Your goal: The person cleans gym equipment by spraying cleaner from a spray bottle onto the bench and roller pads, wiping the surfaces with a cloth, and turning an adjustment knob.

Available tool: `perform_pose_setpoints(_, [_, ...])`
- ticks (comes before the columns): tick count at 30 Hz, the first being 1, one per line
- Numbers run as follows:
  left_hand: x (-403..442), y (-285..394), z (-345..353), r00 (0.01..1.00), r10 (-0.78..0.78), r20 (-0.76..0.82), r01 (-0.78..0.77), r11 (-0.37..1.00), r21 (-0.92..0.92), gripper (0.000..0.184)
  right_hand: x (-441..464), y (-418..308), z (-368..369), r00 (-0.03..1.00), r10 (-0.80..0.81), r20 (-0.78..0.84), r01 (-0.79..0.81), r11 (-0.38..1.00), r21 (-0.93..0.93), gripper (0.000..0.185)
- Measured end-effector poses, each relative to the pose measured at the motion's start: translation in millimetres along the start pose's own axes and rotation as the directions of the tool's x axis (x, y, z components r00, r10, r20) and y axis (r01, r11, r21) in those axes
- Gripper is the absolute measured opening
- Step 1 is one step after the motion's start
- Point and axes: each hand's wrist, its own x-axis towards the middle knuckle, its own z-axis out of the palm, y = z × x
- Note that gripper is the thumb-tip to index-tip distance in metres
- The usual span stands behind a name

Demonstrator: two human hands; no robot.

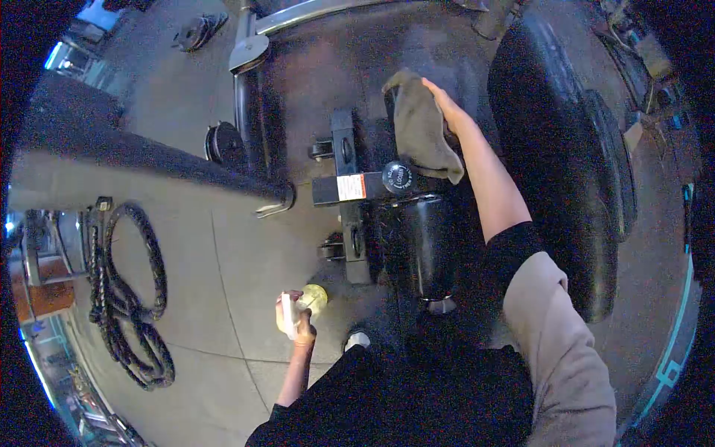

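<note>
My right hand (450,112) presses a grey-brown cloth (421,127) against a dark part of the gym machine, just beyond a round black knob (398,178). The cloth hides the surface beneath it, and most of my fingers are behind the cloth's edge. Lower down, my left hand (304,328) is wrapped round a spray bottle (315,299) with yellowish contents and a white and red trigger head. The bottle is apart from the machine's wheeled black base (359,270). Nearer my body, a black padded roller (432,249) extends from below the knob.
A large black pad (555,171) stands close by my right arm. Over the floor at left lies a coiled black rope (123,298). A thick dark bar (171,156) crosses the left side, and a metal frame (313,13) runs along the top.
</note>
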Motion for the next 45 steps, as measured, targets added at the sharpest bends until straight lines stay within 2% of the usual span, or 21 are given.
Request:
perform_pose_setpoints(3, [1.0,3.0,-0.5,1.000,0.016,0.018,-0.015,1.000,-0.009,0.033,-5.2,31.0,-11.2,0.982,0.165,-0.088,-0.134,0.949,0.284,0.057])
perform_pose_setpoints(4, [2.0,5.6,0.3,1.000,0.018,0.015,-0.018,1.000,-0.014,0.033,-3.0,32.2,-16.0,0.983,0.159,-0.090,-0.128,0.951,0.281,0.057])
perform_pose_setpoints(10, [1.2,12.7,0.4,0.999,0.006,0.043,-0.009,0.998,0.059,0.032,-27.7,73.2,-17.4,0.989,-0.065,-0.135,0.063,0.998,-0.018,0.056])
perform_pose_setpoints(12, [2.4,12.3,1.9,1.000,-0.011,0.009,0.012,0.999,-0.040,0.032,-24.8,89.0,-16.5,0.982,-0.136,-0.130,0.122,0.986,-0.114,0.056])
perform_pose_setpoints(18, [7.7,17.7,-0.3,0.999,0.016,0.046,-0.018,0.999,0.051,0.034,-64.6,153.4,-41.2,0.943,-0.332,-0.029,0.292,0.865,-0.408,0.058])
perform_pose_setpoints(19, [9.0,21.6,3.6,1.000,0.020,0.022,-0.020,0.999,-0.036,0.034,-74.5,167.6,-51.8,0.934,-0.357,-0.004,0.317,0.835,-0.450,0.058])
perform_pose_setpoints(21, [8.8,23.5,8.2,1.000,0.013,0.024,-0.012,0.999,-0.038,0.034,-78.1,183.8,-56.6,0.913,-0.405,0.052,0.370,0.766,-0.526,0.059])
perform_pose_setpoints(23, [14.8,28.4,12.1,0.998,0.055,0.043,-0.052,0.996,-0.066,0.036,-96.2,193.6,-64.0,0.663,-0.697,0.273,0.585,0.256,-0.770,0.050])
perform_pose_setpoints(25, [26.9,34.1,10.7,0.989,-0.027,0.146,0.041,0.995,-0.094,0.036,-159.4,136.4,-33.5,0.898,-0.441,-0.010,0.185,0.398,-0.899,0.041])
perform_pose_setpoints(26, [33.4,36.3,11.5,0.963,-0.101,0.250,0.134,0.984,-0.119,0.036,-181.1,125.1,-26.3,0.899,-0.438,-0.004,0.189,0.395,-0.899,0.041])
perform_pose_setpoints(28, [46.8,40.0,16.9,0.971,-0.060,0.231,0.082,0.993,-0.085,0.033,-217.1,116.5,-16.5,0.943,-0.212,-0.257,0.015,0.797,-0.604,0.036])
perform_pose_setpoints(30, [58.9,44.5,20.9,0.936,-0.064,0.347,0.084,0.996,-0.042,0.029,-245.2,118.4,-11.2,0.849,-0.323,-0.418,0.282,0.946,-0.160,0.037])
perform_pose_setpoints(32, [69.8,58.2,27.9,0.911,0.026,0.411,-0.083,0.989,0.122,0.028,-290.2,83.9,19.9,0.800,-0.196,-0.567,0.229,0.973,-0.013,0.046])
perform_pose_setpoints(34, [73.4,70.1,31.1,0.873,-0.048,0.486,-0.082,0.967,0.242,0.027,-312.2,128.7,-27.1,0.778,-0.492,-0.389,0.390,0.865,-0.314,0.047])
perform_pose_setpoints(37, [68.4,70.7,35.0,0.863,-0.043,0.503,-0.127,0.946,0.299,0.028,-366.5,57.9,-7.9,0.819,-0.472,-0.326,0.299,0.836,-0.459,0.041])
perform_pose_setpoints(39, [66.7,67.5,38.0,0.865,-0.130,0.485,-0.077,0.920,0.383,0.026,-389.7,0.5,38.3,0.876,-0.127,-0.466,0.084,0.990,-0.111,0.036])
perform_pose_setpoints(40, [65.3,64.1,39.5,0.861,-0.131,0.491,-0.076,0.922,0.379,0.026,-394.1,-28.0,52.4,0.873,-0.123,-0.472,0.078,0.990,-0.114,0.036])
perform_pose_setpoints(41, [64.2,59.7,42.8,0.885,0.007,0.465,-0.205,0.903,0.378,0.025,-392.8,-56.7,64.7,0.978,0.022,-0.207,-0.100,0.922,-0.373,0.033])
perform_pose_setpoints(42, [62.1,56.1,47.2,0.887,0.146,0.438,-0.329,0.865,0.379,0.023,-389.9,-71.0,75.4,0.968,0.251,0.017,-0.183,0.752,-0.633,0.031])
perform_pose_setpoints(43, [59.8,53.9,53.7,0.907,0.112,0.405,-0.280,0.880,0.384,0.020,-387.3,-72.6,86.0,0.968,0.250,0.002,-0.191,0.748,-0.636,0.031])
perform_pose_setpoints(45, [63.6,55.8,57.6,0.896,0.107,0.431,-0.286,0.880,0.378,0.020,-384.9,-69.7,98.7,0.902,0.402,0.159,-0.146,0.628,-0.764,0.033])
